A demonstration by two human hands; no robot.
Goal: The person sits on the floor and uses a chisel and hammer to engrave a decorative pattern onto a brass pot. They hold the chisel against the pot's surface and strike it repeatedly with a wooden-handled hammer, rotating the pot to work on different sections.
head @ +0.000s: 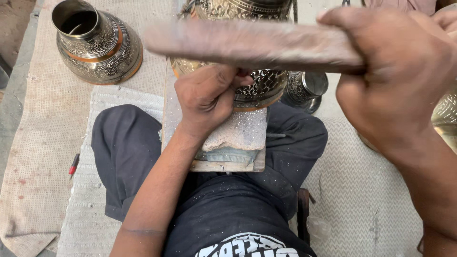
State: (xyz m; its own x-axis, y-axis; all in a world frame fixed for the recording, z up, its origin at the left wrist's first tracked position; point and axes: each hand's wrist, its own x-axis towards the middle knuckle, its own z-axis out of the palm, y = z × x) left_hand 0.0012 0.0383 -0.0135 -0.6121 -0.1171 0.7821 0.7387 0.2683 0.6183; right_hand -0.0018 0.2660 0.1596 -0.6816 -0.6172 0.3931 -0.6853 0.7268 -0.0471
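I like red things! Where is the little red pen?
In the head view, the red pen lies on the woven mat at the far left, just outside the person's bent knee and below the engraved metal vase.

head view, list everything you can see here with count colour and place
engraved metal vessel: 1, brass and silver, centre top, resting on the block
engraved vase-shaped piece: 1, brass and silver, upper left on the mat
small engraved cup: 1, silver, right of the centre vessel
metal piece: 1, brass, right edge, mostly hidden
work block: 1, grey, dusted with filings, on the lap
wooden stick: 1, brown, blurred, across the top
pen: 1, red and black, left on the cloth
woven mats: pale grey and beige, under everything
left hand: 1, pinched closed against the centre vessel; what it holds is hidden
right hand: 1, gripping the stick
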